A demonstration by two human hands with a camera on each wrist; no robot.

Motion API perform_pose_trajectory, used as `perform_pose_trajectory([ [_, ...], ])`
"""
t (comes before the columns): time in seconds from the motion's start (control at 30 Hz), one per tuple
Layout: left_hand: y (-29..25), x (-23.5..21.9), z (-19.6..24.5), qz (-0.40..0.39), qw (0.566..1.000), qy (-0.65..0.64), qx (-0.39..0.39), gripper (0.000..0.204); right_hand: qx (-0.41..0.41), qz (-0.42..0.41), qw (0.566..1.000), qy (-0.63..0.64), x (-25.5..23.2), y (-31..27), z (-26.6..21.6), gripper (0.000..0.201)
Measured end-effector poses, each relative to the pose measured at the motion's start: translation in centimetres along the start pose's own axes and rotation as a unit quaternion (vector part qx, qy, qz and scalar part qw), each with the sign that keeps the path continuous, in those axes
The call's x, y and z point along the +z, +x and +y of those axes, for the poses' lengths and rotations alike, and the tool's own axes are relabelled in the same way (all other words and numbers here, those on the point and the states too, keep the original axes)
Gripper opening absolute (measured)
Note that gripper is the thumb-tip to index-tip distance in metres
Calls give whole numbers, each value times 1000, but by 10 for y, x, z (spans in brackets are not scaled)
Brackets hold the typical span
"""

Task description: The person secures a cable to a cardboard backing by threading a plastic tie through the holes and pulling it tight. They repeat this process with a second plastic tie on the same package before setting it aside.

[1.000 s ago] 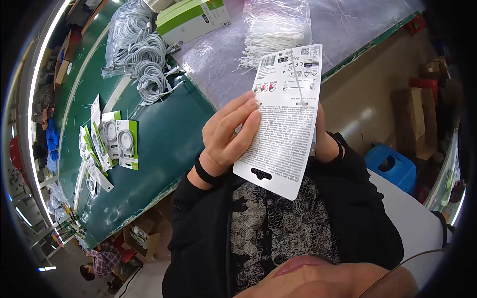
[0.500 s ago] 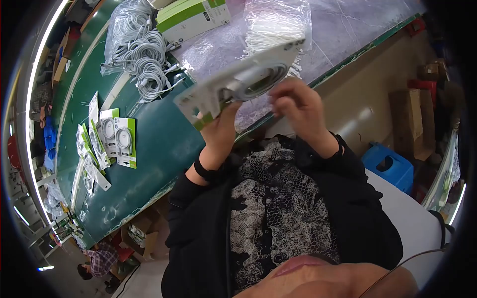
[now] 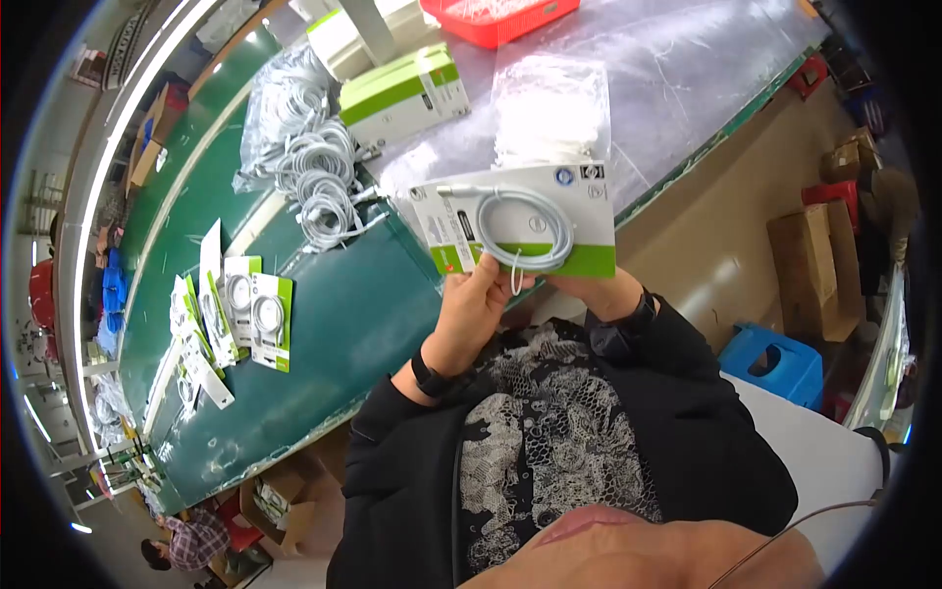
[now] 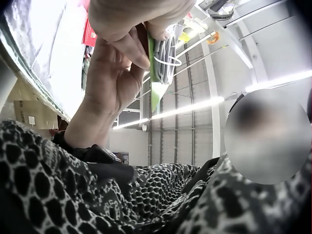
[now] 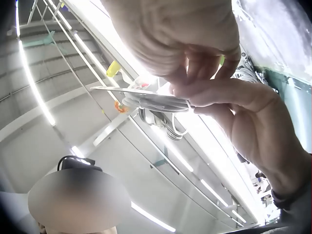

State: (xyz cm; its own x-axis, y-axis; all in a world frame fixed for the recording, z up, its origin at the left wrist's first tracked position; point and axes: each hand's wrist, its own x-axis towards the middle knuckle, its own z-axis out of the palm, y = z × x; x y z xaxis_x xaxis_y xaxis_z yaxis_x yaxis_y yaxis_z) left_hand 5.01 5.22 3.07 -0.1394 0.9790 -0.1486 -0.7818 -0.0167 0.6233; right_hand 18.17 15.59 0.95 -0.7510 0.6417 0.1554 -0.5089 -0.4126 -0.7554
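Note:
A retail card point(image 3: 589, 224) with a coiled light-grey cable point(image 3: 564, 236) on its front faces the head camera, its green strip along the lower edge. A thin white tie point(image 3: 516, 278) loops round the coil. My left hand point(image 3: 471, 309) grips the lower edge, thumb on the front near the coil, other fingers mostly hidden behind. My right hand point(image 3: 603, 292) holds the card from behind at the lower right, its fingers hidden in the head view. In the right wrist view, bent fingers of the right hand point(image 5: 180, 34) meet the left hand point(image 5: 258, 117) at the card's edge.
Several carded cables point(image 3: 267, 319) lie on the green table point(image 3: 334, 334) to the left. Beyond are bundled grey cables point(image 3: 329, 187), a green-and-white box point(image 3: 407, 98), a bag of white ties point(image 3: 549, 108) and a red basket point(image 3: 500, 25). A blue stool point(image 3: 775, 363) stands at right.
The card has turned from its printed back to its cable side. My right hand came off it midway and is now back at its lower right edge. The head view has tilted slightly.

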Motion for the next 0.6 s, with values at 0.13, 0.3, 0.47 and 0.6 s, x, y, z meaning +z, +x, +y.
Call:
perform_pose_trajectory([
  [0.13, 10, 3, 2, -2, 1000, 10, 9, 26, -16, 19, 1000, -19, 14, 5, -15, 39],
  [0.3, 7, -1, 2, 4, 997, -5, 83, 26, 23, 36, 996, 82, 3, 1, 4, 38],
  [0.47, 5, 2, 11, 16, 997, 0, 74, 23, 81, 98, 992, -11, -3, -1, 18, 26],
  [0.6, 12, -2, 12, 32, 997, 6, 72, 21, 66, 96, 936, -333, 3, 3, -4, 18],
])
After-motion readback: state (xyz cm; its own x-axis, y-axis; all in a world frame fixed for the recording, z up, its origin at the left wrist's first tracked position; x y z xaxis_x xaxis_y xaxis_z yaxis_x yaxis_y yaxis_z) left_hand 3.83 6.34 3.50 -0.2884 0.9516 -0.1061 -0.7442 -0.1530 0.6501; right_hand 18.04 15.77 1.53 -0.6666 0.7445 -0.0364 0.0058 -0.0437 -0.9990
